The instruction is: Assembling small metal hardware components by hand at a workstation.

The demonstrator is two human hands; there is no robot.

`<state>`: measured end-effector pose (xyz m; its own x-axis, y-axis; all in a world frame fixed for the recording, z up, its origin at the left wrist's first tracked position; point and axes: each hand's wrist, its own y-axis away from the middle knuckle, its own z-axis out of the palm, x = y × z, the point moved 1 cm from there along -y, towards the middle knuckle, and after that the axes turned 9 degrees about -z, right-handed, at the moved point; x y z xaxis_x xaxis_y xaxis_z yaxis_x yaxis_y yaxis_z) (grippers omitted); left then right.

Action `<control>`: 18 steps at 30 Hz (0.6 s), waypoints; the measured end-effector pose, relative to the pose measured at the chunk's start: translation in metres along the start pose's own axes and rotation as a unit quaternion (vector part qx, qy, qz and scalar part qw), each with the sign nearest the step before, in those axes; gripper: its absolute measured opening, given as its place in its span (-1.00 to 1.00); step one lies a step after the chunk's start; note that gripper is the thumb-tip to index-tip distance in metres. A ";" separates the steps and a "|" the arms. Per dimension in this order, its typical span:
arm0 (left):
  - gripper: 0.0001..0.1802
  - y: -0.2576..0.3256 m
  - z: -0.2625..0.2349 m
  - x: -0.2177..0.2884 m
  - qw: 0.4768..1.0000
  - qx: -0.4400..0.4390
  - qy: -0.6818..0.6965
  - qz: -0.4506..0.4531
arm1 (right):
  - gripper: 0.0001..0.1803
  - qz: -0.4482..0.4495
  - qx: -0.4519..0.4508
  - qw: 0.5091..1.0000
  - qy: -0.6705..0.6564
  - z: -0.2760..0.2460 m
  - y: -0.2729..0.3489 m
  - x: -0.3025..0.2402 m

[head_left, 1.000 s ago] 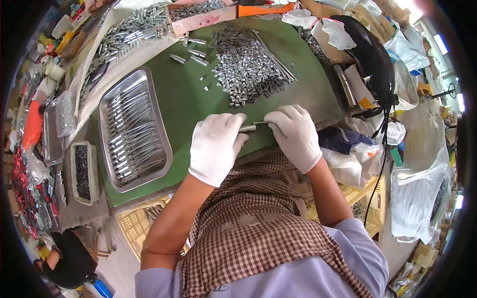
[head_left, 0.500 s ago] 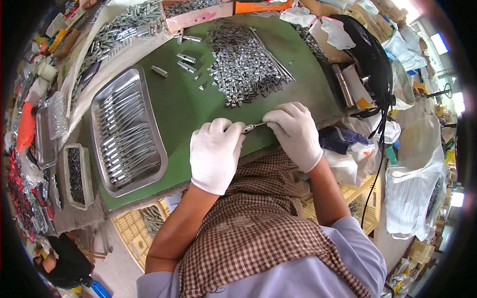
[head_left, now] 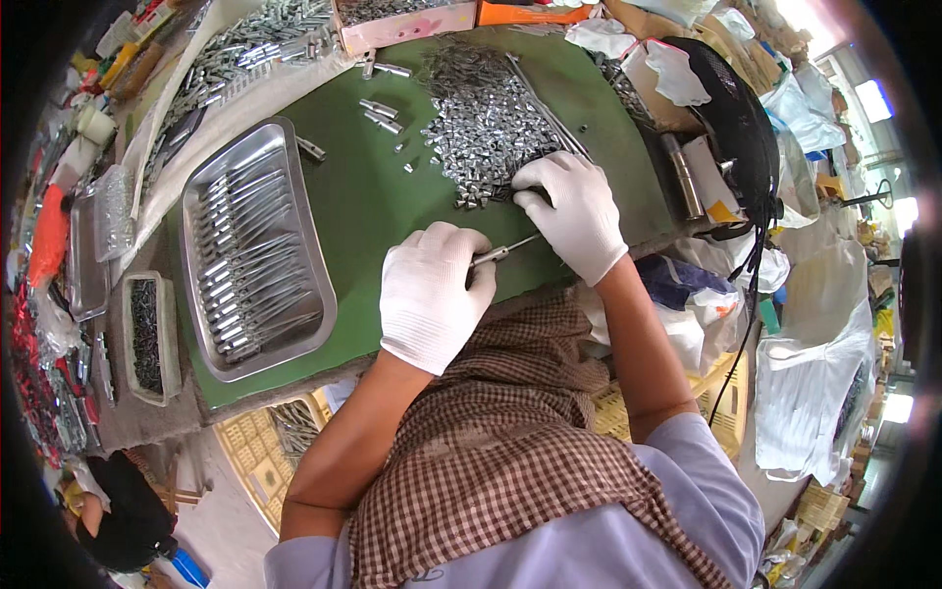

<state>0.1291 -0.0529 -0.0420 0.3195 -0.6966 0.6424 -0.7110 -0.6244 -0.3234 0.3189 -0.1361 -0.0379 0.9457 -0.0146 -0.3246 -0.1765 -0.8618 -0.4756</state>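
Note:
My gloved left hand [head_left: 432, 290] is closed around a slim metal tool [head_left: 496, 255], its thin shaft pointing up and right. Over at the lower right edge of a heap of small silver metal parts [head_left: 486, 133] is my gloved right hand [head_left: 574, 211]. Its thumb and fingertips are drawn together by some small dark pins, and whatever lies between them is hidden. A steel tray [head_left: 324, 294] to the left holds several slim metal pieces with thick ends and thin shafts, similar to the one I hold. Loose metal cylinders [head_left: 381, 116] lie between tray and heap.
Long thin rods [head_left: 549, 108] lie along the heap's right side on the green mat [head_left: 363, 206]. A small bin of dark pins [head_left: 169, 344] stands left of the tray. At the back are a pink box [head_left: 412, 27] and a spread of metal parts. Plastic bags crowd the right.
My right hand has left the tool's shaft and moved up to the edge of the heap. The left hand keeps the tool, nearly in place. The whole view has shifted slightly.

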 end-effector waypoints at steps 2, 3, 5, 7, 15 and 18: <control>-0.86 0.000 0.001 0.000 1.000 -0.002 0.007 -0.008 | -0.96 0.008 -0.021 0.999 0.040 0.000 -0.001 0.000; -0.86 0.000 0.001 0.000 1.000 0.000 0.006 -0.009 | -0.96 0.005 -0.021 0.999 0.039 0.000 -0.001 0.000; -0.87 0.000 0.000 0.002 1.000 -0.004 0.000 -0.002 | -0.96 -0.013 -0.026 0.997 0.066 0.000 0.000 0.002; -0.87 0.000 0.001 0.001 1.000 -0.005 0.001 -0.004 | -0.97 -0.022 -0.028 0.997 0.068 -0.002 -0.001 0.002; -0.88 0.003 -0.002 0.002 1.000 0.000 -0.010 -0.007 | -0.93 -0.087 -0.055 0.988 0.112 -0.019 0.003 -0.022; -0.87 0.002 0.000 0.002 1.000 -0.002 -0.011 0.002 | -0.88 -0.100 -0.065 0.993 0.005 -0.025 0.017 -0.033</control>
<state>0.1280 -0.0554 -0.0416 0.3315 -0.7064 0.6254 -0.7140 -0.6211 -0.3231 0.2918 -0.1630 -0.0146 0.9611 0.1594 -0.2256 0.0518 -0.9062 -0.4197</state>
